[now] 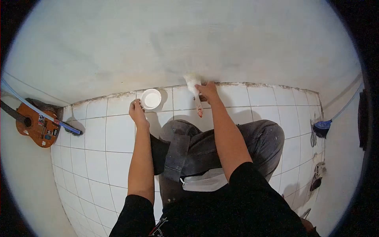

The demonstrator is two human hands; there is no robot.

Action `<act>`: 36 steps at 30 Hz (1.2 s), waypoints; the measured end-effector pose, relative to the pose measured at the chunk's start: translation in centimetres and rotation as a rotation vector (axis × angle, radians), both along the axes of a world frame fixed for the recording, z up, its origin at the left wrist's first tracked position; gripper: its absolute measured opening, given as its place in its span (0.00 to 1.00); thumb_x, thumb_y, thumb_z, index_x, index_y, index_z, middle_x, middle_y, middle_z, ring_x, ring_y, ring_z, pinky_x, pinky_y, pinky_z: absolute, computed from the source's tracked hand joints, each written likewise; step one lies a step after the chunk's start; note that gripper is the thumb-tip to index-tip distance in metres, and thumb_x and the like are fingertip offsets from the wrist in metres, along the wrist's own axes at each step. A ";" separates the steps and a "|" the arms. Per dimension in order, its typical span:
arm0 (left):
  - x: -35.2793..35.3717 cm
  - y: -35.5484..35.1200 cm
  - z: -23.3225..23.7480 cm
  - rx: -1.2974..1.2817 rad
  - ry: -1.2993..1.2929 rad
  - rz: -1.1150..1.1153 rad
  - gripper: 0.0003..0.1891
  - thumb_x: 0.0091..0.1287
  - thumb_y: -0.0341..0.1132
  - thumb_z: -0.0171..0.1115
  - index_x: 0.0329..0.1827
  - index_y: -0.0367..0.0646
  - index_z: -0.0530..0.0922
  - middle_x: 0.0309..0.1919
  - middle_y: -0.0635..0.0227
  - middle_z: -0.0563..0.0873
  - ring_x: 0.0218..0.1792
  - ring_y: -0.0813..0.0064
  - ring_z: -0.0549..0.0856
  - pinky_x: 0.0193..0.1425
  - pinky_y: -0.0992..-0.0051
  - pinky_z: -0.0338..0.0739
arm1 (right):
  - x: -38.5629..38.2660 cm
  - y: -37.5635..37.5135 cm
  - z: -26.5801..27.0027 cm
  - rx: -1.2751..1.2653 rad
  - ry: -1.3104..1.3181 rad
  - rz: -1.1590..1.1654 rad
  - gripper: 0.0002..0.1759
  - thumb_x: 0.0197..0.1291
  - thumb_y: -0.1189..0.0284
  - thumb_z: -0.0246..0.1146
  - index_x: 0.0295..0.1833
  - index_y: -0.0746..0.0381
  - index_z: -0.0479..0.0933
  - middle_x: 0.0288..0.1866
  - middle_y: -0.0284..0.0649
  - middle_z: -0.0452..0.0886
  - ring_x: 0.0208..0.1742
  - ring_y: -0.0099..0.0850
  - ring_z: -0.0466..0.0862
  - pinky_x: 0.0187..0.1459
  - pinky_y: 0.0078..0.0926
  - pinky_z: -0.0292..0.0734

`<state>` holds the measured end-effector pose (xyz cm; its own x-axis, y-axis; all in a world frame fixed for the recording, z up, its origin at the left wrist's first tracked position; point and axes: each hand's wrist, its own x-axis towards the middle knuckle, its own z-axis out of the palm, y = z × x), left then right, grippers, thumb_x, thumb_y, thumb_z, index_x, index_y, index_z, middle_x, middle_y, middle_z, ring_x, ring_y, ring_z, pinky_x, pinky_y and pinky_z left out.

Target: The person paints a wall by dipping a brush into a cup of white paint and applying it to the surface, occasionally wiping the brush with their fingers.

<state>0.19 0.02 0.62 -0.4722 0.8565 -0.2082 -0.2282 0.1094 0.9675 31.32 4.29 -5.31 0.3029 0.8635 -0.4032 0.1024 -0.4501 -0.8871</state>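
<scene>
A white round container [151, 99], its inside white, is at the wall's foot, with my left hand [138, 112] closed on its left edge. My right hand [208, 93] is wrapped round the handle of a paintbrush [198, 102], whose reddish handle end points toward my knees. The pale head of the brush [192, 80] is against the bottom of the wall [189, 47]. Exactly how the right fingers lie beneath the handle is hidden.
My crossed legs [252, 138] are on the white tiled floor [94, 134], with a grey-white cloth piece [205, 181] on my lap. A guitar [37, 126] and a blue broom [71, 128] stand at left. Another blue brush [322, 125] leans at right, near dark items [317, 179].
</scene>
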 end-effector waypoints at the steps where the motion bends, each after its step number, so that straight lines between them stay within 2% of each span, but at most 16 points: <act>1: 0.0 0.0 0.1 -0.005 -0.011 -0.002 0.07 0.67 0.39 0.60 0.40 0.48 0.78 0.34 0.79 0.77 0.34 0.85 0.72 0.35 0.81 0.66 | 0.0 0.0 0.0 -0.001 0.000 0.000 0.32 0.50 0.62 0.74 0.49 0.81 0.76 0.48 0.60 0.82 0.48 0.47 0.85 0.45 0.38 0.82; 4: 0.0 0.1 0.0 -0.013 0.011 -0.005 0.07 0.67 0.40 0.59 0.41 0.48 0.78 0.34 0.79 0.77 0.34 0.86 0.72 0.35 0.81 0.66 | -0.1 -0.2 0.7 -0.053 0.038 0.000 0.31 0.50 0.63 0.73 0.49 0.81 0.76 0.47 0.59 0.83 0.46 0.48 0.85 0.44 0.38 0.82; 6: 0.1 0.0 0.1 -0.001 0.021 -0.006 0.07 0.67 0.40 0.59 0.41 0.48 0.79 0.34 0.78 0.77 0.34 0.86 0.72 0.35 0.81 0.66 | -0.3 -0.9 2.1 -0.047 -0.094 0.049 0.28 0.53 0.65 0.72 0.50 0.79 0.77 0.45 0.57 0.84 0.39 0.44 0.87 0.37 0.36 0.83; 7: 0.2 -0.1 0.2 0.010 0.032 -0.004 0.08 0.67 0.40 0.59 0.41 0.48 0.79 0.34 0.78 0.77 0.34 0.86 0.72 0.35 0.81 0.66 | -0.4 -1.5 3.8 -0.042 -0.096 0.058 0.28 0.53 0.65 0.72 0.50 0.79 0.77 0.45 0.57 0.84 0.39 0.44 0.87 0.37 0.36 0.83; 9: 0.1 -0.1 0.2 0.004 0.041 -0.004 0.08 0.67 0.40 0.59 0.41 0.47 0.79 0.34 0.77 0.77 0.33 0.85 0.72 0.35 0.81 0.66 | -0.5 -3.2 8.9 -0.142 0.091 0.140 0.22 0.56 0.69 0.72 0.48 0.76 0.78 0.37 0.51 0.83 0.27 0.34 0.83 0.28 0.29 0.80; 10: -0.1 0.0 0.1 -0.006 0.052 -0.011 0.08 0.67 0.40 0.59 0.41 0.46 0.79 0.34 0.76 0.78 0.33 0.85 0.73 0.35 0.81 0.66 | -0.8 -3.9 11.5 -0.137 0.090 0.160 0.22 0.56 0.69 0.72 0.48 0.76 0.78 0.37 0.51 0.83 0.27 0.34 0.83 0.28 0.29 0.80; 12: 0.1 0.2 0.0 -0.002 0.026 0.045 0.09 0.67 0.39 0.59 0.41 0.44 0.79 0.34 0.75 0.78 0.32 0.84 0.73 0.34 0.81 0.67 | -1.5 -4.9 15.6 -0.123 -0.145 0.314 0.21 0.60 0.68 0.69 0.52 0.72 0.77 0.37 0.48 0.83 0.24 0.30 0.81 0.27 0.24 0.77; 13: 0.1 0.2 -0.1 0.024 0.043 0.043 0.09 0.67 0.39 0.59 0.41 0.43 0.80 0.34 0.75 0.78 0.32 0.84 0.73 0.34 0.81 0.66 | -1.8 -5.1 15.8 -0.117 -0.152 0.344 0.21 0.60 0.68 0.69 0.52 0.72 0.77 0.37 0.48 0.83 0.24 0.30 0.81 0.27 0.24 0.77; 15: 0.5 -0.1 0.3 0.047 0.020 0.049 0.10 0.68 0.38 0.58 0.42 0.42 0.80 0.31 0.75 0.77 0.31 0.85 0.72 0.33 0.82 0.66 | -2.4 -5.9 15.9 0.171 0.142 0.311 0.21 0.62 0.68 0.65 0.55 0.73 0.75 0.34 0.46 0.84 0.24 0.29 0.83 0.26 0.27 0.78; 20: 0.0 0.0 -0.1 0.007 0.032 0.090 0.09 0.68 0.39 0.58 0.40 0.42 0.81 0.27 0.78 0.73 0.28 0.86 0.69 0.32 0.81 0.64 | -5.3 -5.9 18.8 0.158 0.336 0.418 0.15 0.67 0.70 0.60 0.54 0.68 0.76 0.33 0.42 0.82 0.26 0.28 0.81 0.30 0.26 0.78; 22: 0.0 0.0 -0.4 0.047 -0.022 0.083 0.09 0.68 0.39 0.59 0.38 0.43 0.81 0.27 0.78 0.72 0.28 0.86 0.69 0.32 0.81 0.64 | -5.9 -5.7 18.7 0.209 0.558 0.366 0.15 0.68 0.71 0.59 0.55 0.68 0.75 0.34 0.42 0.81 0.30 0.29 0.81 0.32 0.25 0.76; 26: -0.1 0.2 -0.7 0.041 -0.041 0.104 0.09 0.68 0.39 0.59 0.38 0.43 0.81 0.27 0.78 0.72 0.28 0.85 0.69 0.32 0.81 0.65 | -6.6 -5.9 19.7 0.224 0.625 0.414 0.15 0.64 0.76 0.57 0.55 0.68 0.76 0.37 0.44 0.83 0.35 0.30 0.83 0.40 0.26 0.80; 28: 0.0 -0.2 0.3 -0.004 -0.097 0.079 0.09 0.68 0.39 0.59 0.37 0.43 0.81 0.27 0.78 0.72 0.28 0.85 0.69 0.32 0.81 0.65 | -7.0 -5.9 19.4 0.409 0.380 0.513 0.17 0.62 0.81 0.55 0.56 0.67 0.76 0.39 0.43 0.83 0.39 0.30 0.83 0.46 0.25 0.79; 29: 0.0 -0.2 0.3 -0.009 -0.098 0.081 0.09 0.68 0.39 0.59 0.37 0.43 0.81 0.27 0.78 0.72 0.28 0.85 0.69 0.32 0.81 0.65 | -7.3 -5.8 19.3 0.416 0.357 0.485 0.20 0.58 0.85 0.57 0.58 0.65 0.75 0.41 0.41 0.83 0.42 0.27 0.82 0.48 0.24 0.78; 34: 0.0 0.0 0.2 -0.024 -0.135 0.090 0.08 0.67 0.39 0.60 0.37 0.43 0.80 0.27 0.77 0.72 0.28 0.85 0.69 0.32 0.81 0.66 | -9.3 -5.9 18.8 0.667 0.107 0.341 0.24 0.51 0.86 0.66 0.56 0.65 0.73 0.41 0.35 0.81 0.44 0.22 0.80 0.47 0.21 0.77; 36: 0.0 0.0 0.2 -0.028 -0.132 0.093 0.08 0.67 0.39 0.60 0.37 0.43 0.80 0.26 0.77 0.71 0.28 0.85 0.69 0.32 0.81 0.66 | -9.3 -6.1 18.9 0.627 -0.347 0.241 0.23 0.53 0.83 0.68 0.55 0.65 0.73 0.40 0.33 0.80 0.42 0.21 0.79 0.46 0.19 0.76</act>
